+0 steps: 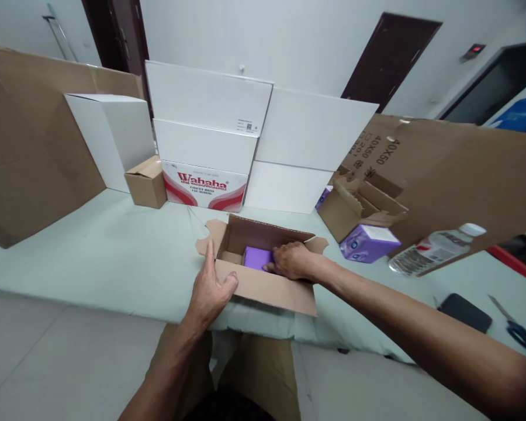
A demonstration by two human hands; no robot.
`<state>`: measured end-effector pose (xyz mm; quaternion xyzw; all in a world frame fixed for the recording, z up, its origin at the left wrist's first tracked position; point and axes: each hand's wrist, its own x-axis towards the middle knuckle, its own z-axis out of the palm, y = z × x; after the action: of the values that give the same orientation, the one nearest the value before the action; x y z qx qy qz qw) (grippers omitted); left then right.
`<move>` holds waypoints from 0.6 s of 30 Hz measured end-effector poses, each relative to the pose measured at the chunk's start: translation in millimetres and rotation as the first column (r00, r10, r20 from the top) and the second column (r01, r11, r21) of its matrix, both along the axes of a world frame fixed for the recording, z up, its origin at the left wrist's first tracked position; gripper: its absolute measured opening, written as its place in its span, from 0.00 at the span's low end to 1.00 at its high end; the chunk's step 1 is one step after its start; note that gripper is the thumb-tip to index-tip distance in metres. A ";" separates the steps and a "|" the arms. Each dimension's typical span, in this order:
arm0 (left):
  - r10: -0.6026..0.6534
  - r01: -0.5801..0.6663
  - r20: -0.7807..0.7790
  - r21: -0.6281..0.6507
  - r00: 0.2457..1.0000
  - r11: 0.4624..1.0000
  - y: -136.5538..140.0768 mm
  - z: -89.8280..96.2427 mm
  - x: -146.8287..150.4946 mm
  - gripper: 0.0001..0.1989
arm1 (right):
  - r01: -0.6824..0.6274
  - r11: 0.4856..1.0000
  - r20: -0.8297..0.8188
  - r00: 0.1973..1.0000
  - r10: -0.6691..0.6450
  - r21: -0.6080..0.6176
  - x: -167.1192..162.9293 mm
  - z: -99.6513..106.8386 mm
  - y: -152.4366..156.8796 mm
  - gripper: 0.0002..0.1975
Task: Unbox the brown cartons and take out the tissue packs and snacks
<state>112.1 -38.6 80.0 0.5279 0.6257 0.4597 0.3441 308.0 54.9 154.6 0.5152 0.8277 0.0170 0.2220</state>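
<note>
Purple pack [256, 258]: we find it inside the open carton [254, 233], sitting below the rim, with brown cardboard showing to its left.
Right hand [293, 260]: we record it reaching into the carton, fingers curled at the pack's right end and one fingertip touching it; whether it grips or merely presses, we cannot tell.
Left hand [213, 286]: we see thumb and fingers spread wide, the index finger along the left end flap [216, 235], the thumb over the front flap [276, 289].
Flaps: they are folded outward; in our judgement, a forearm or knuckle catching the right end flap [319, 244] could crease it or twist the carton.
Pack corners: we consider that uneven pressure at one end could tilt the pack or scuff it against the cardboard.
Tabletop [92, 245]: the carton lies near its front edge; we judge that a pull towards the body against a light left-hand hold could slide it over.
Right side: we note a second purple pack [368, 242], a bottle [438, 248] and scissors [515, 327]; a careless elbow could knock the bottle.
</note>
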 end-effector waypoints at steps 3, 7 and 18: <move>0.013 -0.013 0.007 0.029 1.000 0.999 0.4 0.8 1.9 0.50 | 0.072 0.996 -0.064 0.995 -0.075 -0.049 5.3 -1.1 4.5 0.26; 0.015 -0.015 -0.005 0.033 1.000 0.999 1.0 -0.6 2.4 0.49 | 0.286 0.952 -0.488 0.819 -0.302 -0.108 13.1 -3.9 2.7 0.21; 0.015 -0.014 -0.054 0.023 0.998 1.000 1.2 0.7 3.2 0.49 | 0.423 0.800 -0.755 0.319 -0.572 -0.427 8.2 -22.5 -5.5 0.23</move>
<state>115.3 -37.4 80.6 0.5394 0.6335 0.4546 0.3178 316.2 49.4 132.1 0.6628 0.6223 -0.3722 -0.1867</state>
